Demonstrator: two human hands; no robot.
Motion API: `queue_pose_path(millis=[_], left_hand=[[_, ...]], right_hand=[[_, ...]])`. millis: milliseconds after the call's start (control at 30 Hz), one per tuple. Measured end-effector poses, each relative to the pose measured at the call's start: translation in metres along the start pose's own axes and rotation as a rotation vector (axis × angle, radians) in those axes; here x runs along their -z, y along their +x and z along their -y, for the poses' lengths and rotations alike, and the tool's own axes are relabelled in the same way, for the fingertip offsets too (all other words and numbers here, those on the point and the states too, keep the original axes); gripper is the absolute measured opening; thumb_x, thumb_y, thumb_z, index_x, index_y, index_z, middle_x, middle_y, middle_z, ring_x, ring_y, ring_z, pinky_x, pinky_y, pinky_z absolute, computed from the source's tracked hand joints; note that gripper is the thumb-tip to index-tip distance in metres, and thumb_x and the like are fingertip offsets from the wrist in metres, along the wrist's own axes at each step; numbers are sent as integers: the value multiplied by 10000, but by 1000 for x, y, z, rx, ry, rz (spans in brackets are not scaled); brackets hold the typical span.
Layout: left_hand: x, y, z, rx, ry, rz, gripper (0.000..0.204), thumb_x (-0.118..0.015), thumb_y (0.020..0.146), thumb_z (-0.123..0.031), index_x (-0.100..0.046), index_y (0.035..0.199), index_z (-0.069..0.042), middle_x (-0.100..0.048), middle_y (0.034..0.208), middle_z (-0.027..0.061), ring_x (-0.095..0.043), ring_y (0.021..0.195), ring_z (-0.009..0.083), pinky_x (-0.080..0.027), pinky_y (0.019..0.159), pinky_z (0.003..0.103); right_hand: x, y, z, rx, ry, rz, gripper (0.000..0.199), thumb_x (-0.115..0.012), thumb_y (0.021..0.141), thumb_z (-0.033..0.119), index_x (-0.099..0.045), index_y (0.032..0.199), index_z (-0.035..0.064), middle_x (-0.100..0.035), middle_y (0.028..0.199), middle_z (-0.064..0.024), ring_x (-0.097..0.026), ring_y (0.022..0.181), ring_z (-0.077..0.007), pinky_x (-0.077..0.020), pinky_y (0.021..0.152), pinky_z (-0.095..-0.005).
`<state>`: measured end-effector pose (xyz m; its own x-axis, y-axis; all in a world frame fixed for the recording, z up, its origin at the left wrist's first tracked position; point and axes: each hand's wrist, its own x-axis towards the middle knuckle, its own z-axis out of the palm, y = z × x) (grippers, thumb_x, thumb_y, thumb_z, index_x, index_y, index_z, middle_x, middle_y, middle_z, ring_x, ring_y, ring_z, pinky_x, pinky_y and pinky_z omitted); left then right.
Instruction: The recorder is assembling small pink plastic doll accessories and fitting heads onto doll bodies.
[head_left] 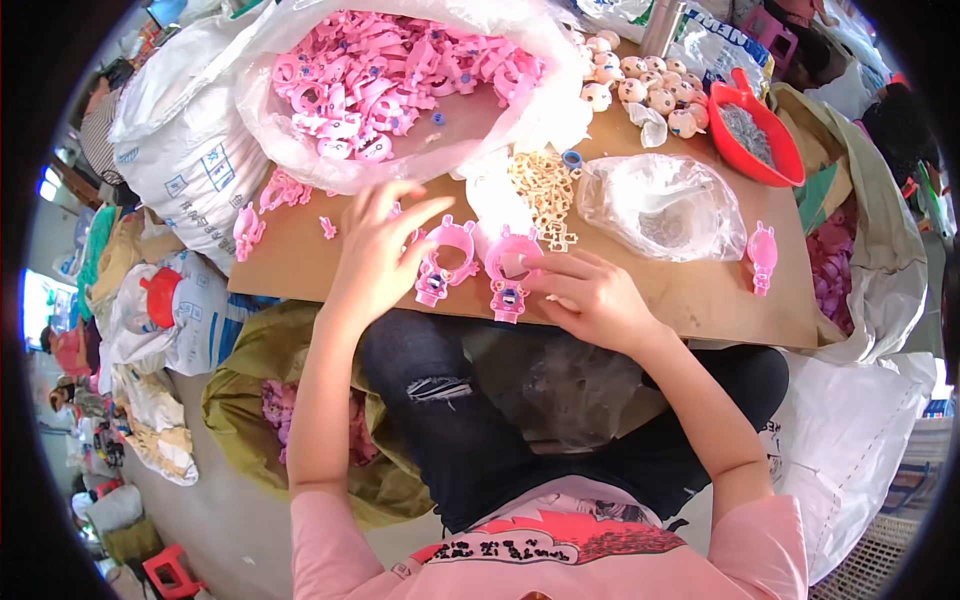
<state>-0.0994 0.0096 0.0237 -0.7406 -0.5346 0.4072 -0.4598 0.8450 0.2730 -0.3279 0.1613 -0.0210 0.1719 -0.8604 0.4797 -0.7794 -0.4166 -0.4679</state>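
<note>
Two pink plastic ring-shaped parts with small ears and a dark blue detail below the ring lie side by side at the table's near edge. Beside the left pink part (431, 287), my left hand (375, 255) is raised with its fingers spread and nothing visible in them. My right hand (600, 300) has its fingertips closed at the right rim of the right pink part (508, 302). Whether a tiny piece is also between those fingers is hidden. Just beyond lies a heap of small cream plastic pieces (543, 190).
A clear plastic bag (255, 120) full of pink parts covers the table's far left. Round doll heads (660, 98), a red scoop (790, 165) of small metal pieces and a crumpled clear bag (665, 205) sit to the right. A pink part (762, 258) lies near the right edge.
</note>
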Motion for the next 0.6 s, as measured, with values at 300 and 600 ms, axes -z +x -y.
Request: queue_pose_path(millis=[300, 600], left_hand=[[-41, 99, -4, -183, 65, 335, 394, -687, 726, -41, -695, 1102, -162, -549, 1094, 61, -474, 1083, 259, -384, 984, 380], [-33, 129, 7, -139, 62, 295, 95, -700, 746, -48, -617, 792, -40, -538, 955, 62, -496, 1022, 250, -397, 922, 371]], right_hand=[[-18, 5, 2, 86, 0, -73, 231, -713, 706, 75, -685, 924, 147, -647, 906, 14, -625, 839, -207, -539, 684, -327], [-21, 4, -7, 89, 32, -118, 185, -691, 729, 118, -664, 912, 137, -639, 920, 14, -618, 834, -203, -540, 685, -330]])
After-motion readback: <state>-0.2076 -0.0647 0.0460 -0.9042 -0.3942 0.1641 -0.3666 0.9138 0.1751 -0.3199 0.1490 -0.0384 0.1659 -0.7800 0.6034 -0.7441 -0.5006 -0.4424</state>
